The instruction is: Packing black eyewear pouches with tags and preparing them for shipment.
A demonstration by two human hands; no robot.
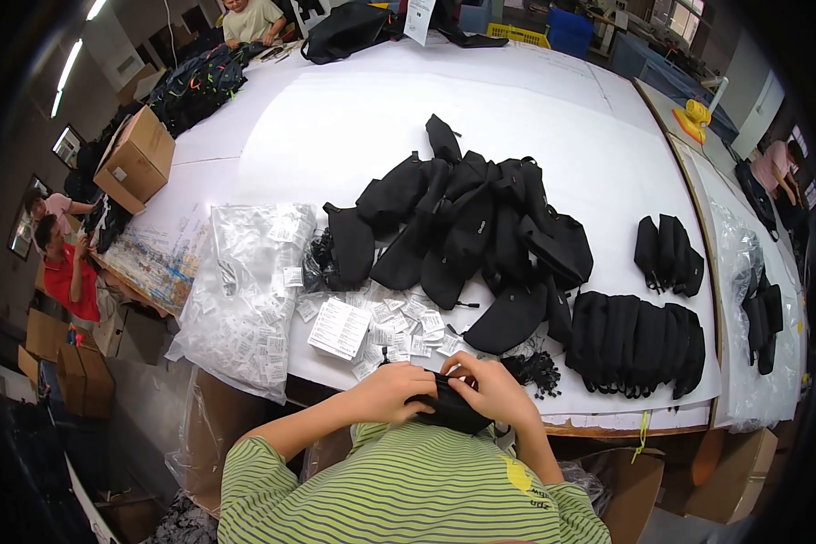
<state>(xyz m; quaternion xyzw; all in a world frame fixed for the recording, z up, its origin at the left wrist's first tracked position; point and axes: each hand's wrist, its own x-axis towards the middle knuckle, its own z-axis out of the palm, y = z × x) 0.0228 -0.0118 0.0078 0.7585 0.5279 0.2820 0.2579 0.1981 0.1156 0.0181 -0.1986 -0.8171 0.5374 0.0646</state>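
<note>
Close to my body, at the table's front edge, I hold a small black fabric pouch (pixel 455 410). My left hand (pixel 397 392) grips its left end with curled fingers. On its upper right side my right hand (pixel 480 385) pinches the edge between thumb and fingers. Just beyond lie a stack of white cards (pixel 340 328) and scattered small white tags (pixel 399 319). Right of my right hand sits a small heap of black zipper pulls or cords (pixel 533 370). A large loose pile of black pouches (pixel 471 218) covers the middle of the table.
A clear plastic bag of white tags (pixel 245 299) lies at left. Black pouches stand in a row (pixel 639 344) at right, with a smaller group (pixel 669 254) behind. A cardboard box (pixel 136 159) sits at the far left. Several other people are around the tables.
</note>
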